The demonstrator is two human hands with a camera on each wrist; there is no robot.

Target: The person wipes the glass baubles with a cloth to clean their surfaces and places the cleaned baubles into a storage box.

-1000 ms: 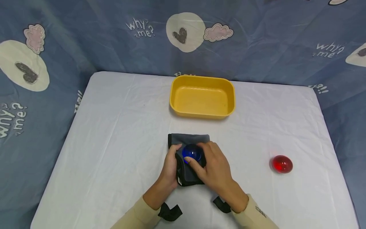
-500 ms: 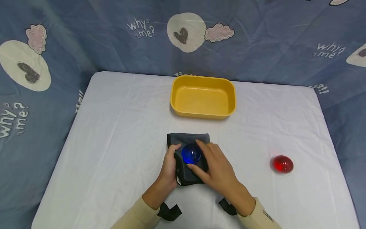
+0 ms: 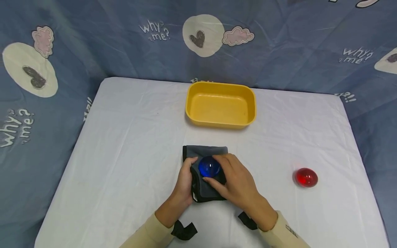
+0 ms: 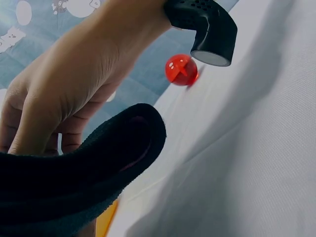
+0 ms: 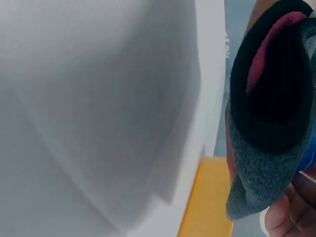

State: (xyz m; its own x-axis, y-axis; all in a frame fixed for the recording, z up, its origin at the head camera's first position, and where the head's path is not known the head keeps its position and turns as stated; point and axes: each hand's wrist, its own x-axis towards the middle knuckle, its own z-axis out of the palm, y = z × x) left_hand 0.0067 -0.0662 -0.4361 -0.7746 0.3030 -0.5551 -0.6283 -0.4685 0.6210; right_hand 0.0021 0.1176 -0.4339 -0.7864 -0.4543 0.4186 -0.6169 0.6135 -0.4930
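A folded dark grey cloth point(image 3: 203, 150) with black edging is held up near the table's middle, gripped along its left side by my left hand point(image 3: 183, 182). On top of it sits a clear blue ball point(image 3: 208, 167). My right hand point(image 3: 240, 184) has its thumb at the ball's lower edge and its index finger at the upper right. In the left wrist view the cloth point(image 4: 108, 158) hides most of the fingers. Pink lining shows inside the cloth's fold point(image 5: 269, 49) in the right wrist view, with a sliver of the blue ball point(image 5: 309, 155) behind it.
A yellow tray point(image 3: 221, 126) stands at the table's far edge, beyond the cloth. To the right lies a clear red ball point(image 3: 306, 177) on the white tablecloth point(image 3: 124, 165). Blue printed fabric point(image 3: 124, 55) hangs behind. Black straps point(image 3: 184, 230) hang at the wrists.
My right thumb and index finger drew back slightly from the blue ball, baring more of it, then the index finger came back to its edge. The left hand keeps its grip on the cloth.
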